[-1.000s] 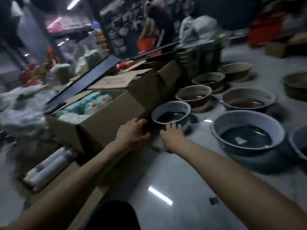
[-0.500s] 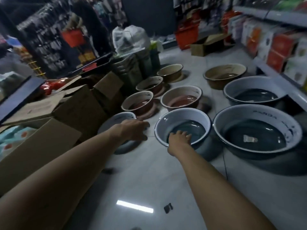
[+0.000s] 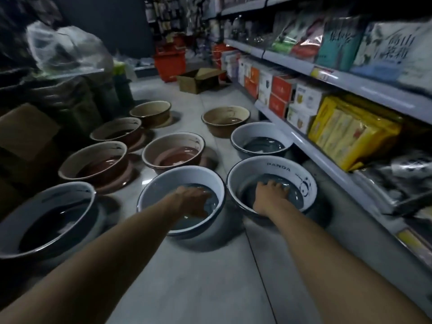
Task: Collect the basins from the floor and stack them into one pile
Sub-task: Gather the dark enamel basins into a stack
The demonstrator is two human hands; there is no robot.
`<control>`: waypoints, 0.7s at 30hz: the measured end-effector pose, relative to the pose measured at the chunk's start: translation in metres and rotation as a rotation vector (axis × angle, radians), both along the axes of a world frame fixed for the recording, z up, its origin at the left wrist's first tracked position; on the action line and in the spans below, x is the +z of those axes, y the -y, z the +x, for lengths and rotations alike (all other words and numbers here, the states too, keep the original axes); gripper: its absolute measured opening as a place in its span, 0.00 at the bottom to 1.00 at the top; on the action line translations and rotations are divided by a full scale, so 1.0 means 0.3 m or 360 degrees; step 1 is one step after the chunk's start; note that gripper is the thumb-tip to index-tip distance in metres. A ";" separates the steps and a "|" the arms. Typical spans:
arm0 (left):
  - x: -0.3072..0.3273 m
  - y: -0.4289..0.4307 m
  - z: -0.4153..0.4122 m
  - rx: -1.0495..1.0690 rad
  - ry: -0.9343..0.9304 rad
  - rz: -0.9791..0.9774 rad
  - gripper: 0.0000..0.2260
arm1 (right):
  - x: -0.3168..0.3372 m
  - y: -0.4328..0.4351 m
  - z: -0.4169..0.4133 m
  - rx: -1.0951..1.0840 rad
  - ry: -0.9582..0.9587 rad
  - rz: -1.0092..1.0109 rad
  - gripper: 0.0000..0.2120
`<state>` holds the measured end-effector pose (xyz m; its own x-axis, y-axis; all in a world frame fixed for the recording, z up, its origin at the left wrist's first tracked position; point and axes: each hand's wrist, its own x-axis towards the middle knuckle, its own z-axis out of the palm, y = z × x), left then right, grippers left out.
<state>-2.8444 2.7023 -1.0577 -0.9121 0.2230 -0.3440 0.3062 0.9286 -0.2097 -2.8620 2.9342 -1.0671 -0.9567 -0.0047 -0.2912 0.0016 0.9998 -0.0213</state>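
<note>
Several basins stand apart on the grey floor of a shop aisle. My left hand (image 3: 195, 202) reaches down inside the middle blue-grey basin (image 3: 161, 190), fingers spread against its bottom. My right hand (image 3: 270, 194) lies flat in the blue-grey basin marked PANDA (image 3: 292, 169) to its right. Another blue-grey basin (image 3: 28, 218) sits at the near left and one more (image 3: 254, 134) behind the PANDA one. Brown basins (image 3: 88, 157) (image 3: 173, 146) stand in the middle; tan ones (image 3: 152, 111) (image 3: 224, 115) lie farther back. Neither hand grips a rim.
A shelf unit (image 3: 327, 73) with boxed and bagged goods runs along the right, close to the basins. Cardboard boxes (image 3: 25, 134) and dark crates with a plastic bag (image 3: 67, 50) line the left. An open carton (image 3: 198, 78) and orange baskets (image 3: 170, 64) stand at the aisle's far end.
My view has swung right from the cardboard boxes toward the shelves. My left hand went from the leftmost basin into the middle one; my right hand went from the middle basin into the PANDA basin.
</note>
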 end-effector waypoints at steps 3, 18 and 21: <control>-0.049 0.016 -0.061 -0.0128 -0.0167 0.0008 0.27 | 0.001 -0.001 -0.011 -0.0075 -0.0011 0.0066 0.34; -0.085 0.089 -0.151 0.0222 -0.0402 0.0813 0.23 | 0.171 0.257 -0.117 0.0268 0.0059 0.0464 0.34; -0.094 0.101 -0.146 0.0288 -0.0448 0.0876 0.23 | 0.146 0.283 -0.133 0.0425 0.0065 0.0493 0.37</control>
<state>-2.8881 2.6720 -1.0859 -0.9905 0.1331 0.0348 0.1376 0.9550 0.2626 -2.9020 2.8495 -1.0232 -0.9213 -0.1575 -0.3555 -0.2643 0.9243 0.2754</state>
